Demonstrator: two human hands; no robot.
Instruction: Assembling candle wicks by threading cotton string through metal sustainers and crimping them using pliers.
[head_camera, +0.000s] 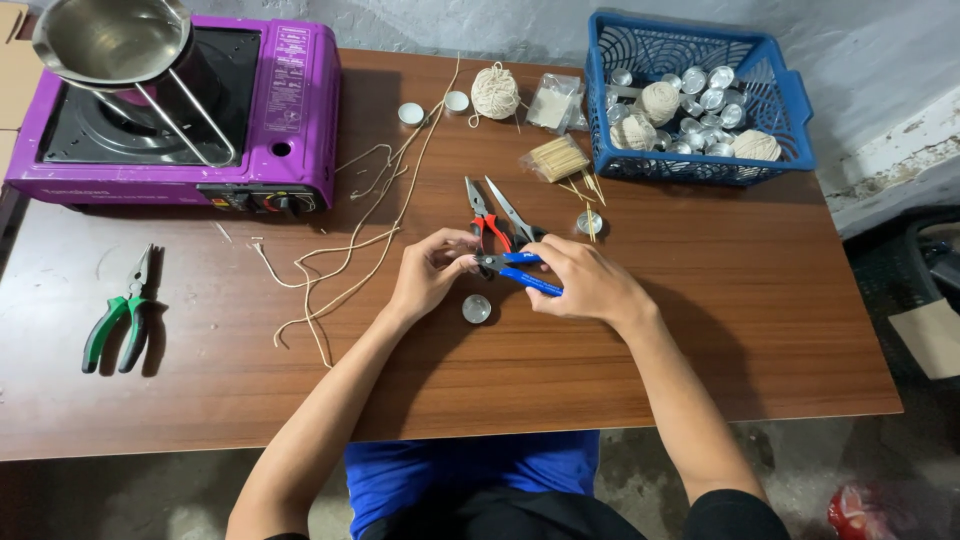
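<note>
from my remote seat, left to right across the brown wooden table (700, 330): green-handled pliers (123, 318) lie alone near the left edge, below a purple portable gas stove (290, 110) carrying a steel saucepan (105, 40). loose cream string (345, 240) trails from the stove's front toward the middle, where my view settles on the work. the left hand (432, 272) is curled with its fingertips pinched at something small against the tool's nose; what it pinches is too small for me to tell. the right hand (585, 283) is closed around the blue-handled pliers (520, 272), held low over the table's centre, nose pointing left toward the left hand. just behind the hands lie red-handled pliers (484, 218) and a pair of scissors (512, 212); just in front of them sits a small round metal cup (476, 308). farther back rest a ball of twine (495, 92) and a bundle of thin wooden sticks (558, 158). at the far right corner stands a blue plastic basket (780, 80) holding more metal cups and twine balls.
</note>
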